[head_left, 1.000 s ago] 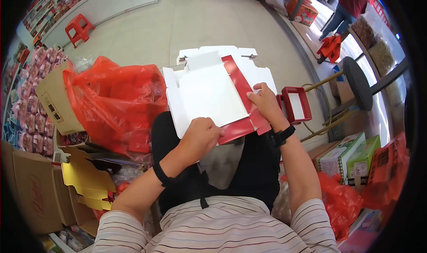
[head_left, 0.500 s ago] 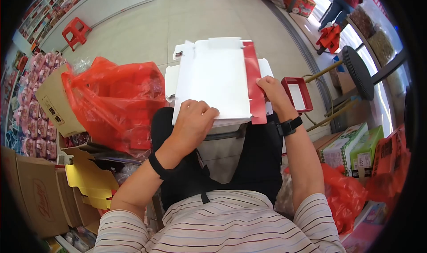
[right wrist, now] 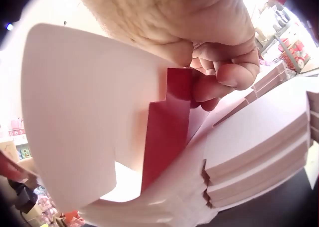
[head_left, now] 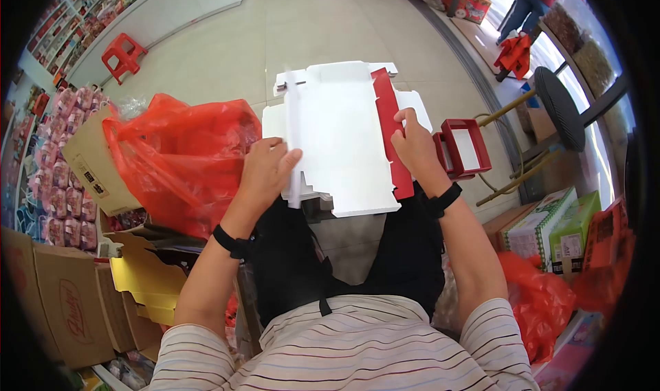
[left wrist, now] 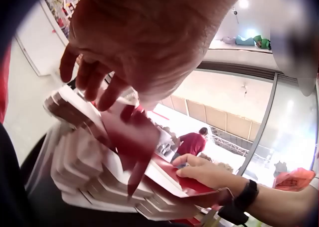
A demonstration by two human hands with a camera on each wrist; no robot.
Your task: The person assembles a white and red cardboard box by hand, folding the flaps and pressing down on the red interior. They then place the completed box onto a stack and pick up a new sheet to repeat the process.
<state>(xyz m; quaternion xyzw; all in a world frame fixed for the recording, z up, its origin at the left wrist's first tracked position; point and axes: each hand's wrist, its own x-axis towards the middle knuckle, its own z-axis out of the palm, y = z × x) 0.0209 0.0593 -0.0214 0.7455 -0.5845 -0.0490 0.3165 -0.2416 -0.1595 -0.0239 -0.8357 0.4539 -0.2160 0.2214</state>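
Observation:
A cardboard box blank, white inside and red outside, lies over a stack of white blanks at the knees. My right hand pinches its red side flap; in the right wrist view the curled fingers meet the edge of that red strip. My left hand is at the raised left flap, thumb overlapping it. Seen from the left wrist, its loosely bent fingers hang against a blurred red panel.
Right of the stack stand small red box trays and a tipped round-topped stool. A red plastic bag fills the left side, beside cartons and a yellow folded card. Green boxes sit at the right.
The blank has turned and settled squarely over the stack, and its left flap now stands up. My left hand has shifted from the near edge to the left side. The right hand stays by the red flap.

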